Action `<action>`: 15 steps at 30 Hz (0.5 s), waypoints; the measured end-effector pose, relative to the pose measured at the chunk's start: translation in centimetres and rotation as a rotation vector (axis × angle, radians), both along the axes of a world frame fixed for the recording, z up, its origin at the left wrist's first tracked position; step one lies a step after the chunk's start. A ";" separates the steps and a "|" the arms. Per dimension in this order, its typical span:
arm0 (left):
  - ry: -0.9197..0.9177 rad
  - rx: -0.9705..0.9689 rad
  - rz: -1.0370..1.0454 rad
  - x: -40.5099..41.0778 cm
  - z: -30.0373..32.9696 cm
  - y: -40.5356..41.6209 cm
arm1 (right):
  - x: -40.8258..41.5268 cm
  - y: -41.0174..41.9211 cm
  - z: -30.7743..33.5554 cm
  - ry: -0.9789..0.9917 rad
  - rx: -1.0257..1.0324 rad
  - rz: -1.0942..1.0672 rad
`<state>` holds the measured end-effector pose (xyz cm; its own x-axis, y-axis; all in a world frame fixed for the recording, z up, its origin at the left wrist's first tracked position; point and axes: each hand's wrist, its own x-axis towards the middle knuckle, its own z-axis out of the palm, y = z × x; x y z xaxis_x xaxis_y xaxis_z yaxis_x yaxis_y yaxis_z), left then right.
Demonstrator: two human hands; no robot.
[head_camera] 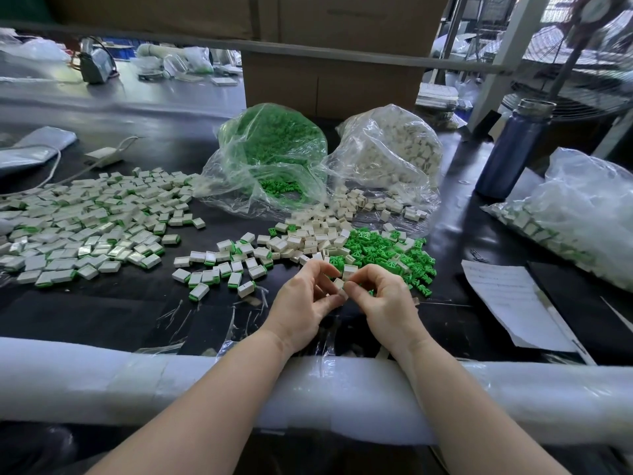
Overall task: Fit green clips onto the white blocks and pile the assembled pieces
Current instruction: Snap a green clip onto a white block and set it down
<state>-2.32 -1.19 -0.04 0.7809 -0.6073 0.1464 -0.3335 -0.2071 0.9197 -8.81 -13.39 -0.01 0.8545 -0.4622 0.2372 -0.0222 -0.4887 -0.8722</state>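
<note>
Cardboard cartons and a fan crowd the back of this workshop, and in front of them a dark desk (113, 313) carries everything I have to judge progress by. Toward its left edge lies a broad spread of assembled pieces (85, 228), white with a green end showing, and a looser scatter of finished pieces (219, 269) trails from there to the middle. Near the right edge a tied-looking plastic sack (575, 231) holds more of the same, so I reckon a good deal of the work is already done.

Plenty is left, though. At the far middle of the desk an open bag of green clips (274, 152) and a bag of white blocks (394, 149) both look well filled. Just in front of them, loose white blocks (318, 234) and loose green clips (387, 252) lie in a mixed heap waiting for me.

At the near middle, both of my hands meet just above the desk. My left hand (305, 303) pinches a small white block (339, 284) between thumb and fingers, and my right hand (383, 299) has its grip pressed together at that same block. Whether a clip sits between those fingertips I cannot tell; they hide it. I judge this to be mid-fitting of one more piece, not yet ready for the pile.
</note>
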 end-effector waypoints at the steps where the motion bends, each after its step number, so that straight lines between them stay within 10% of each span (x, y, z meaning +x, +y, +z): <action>1: -0.002 0.002 0.003 0.0 0.0 0.0 | 0.0 0.0 0.0 0.003 -0.003 -0.007; 15: -0.123 0.042 0.404 1.1 -0.2 0.6 | 0.1 -1.1 -0.7 -0.004 -0.072 -0.228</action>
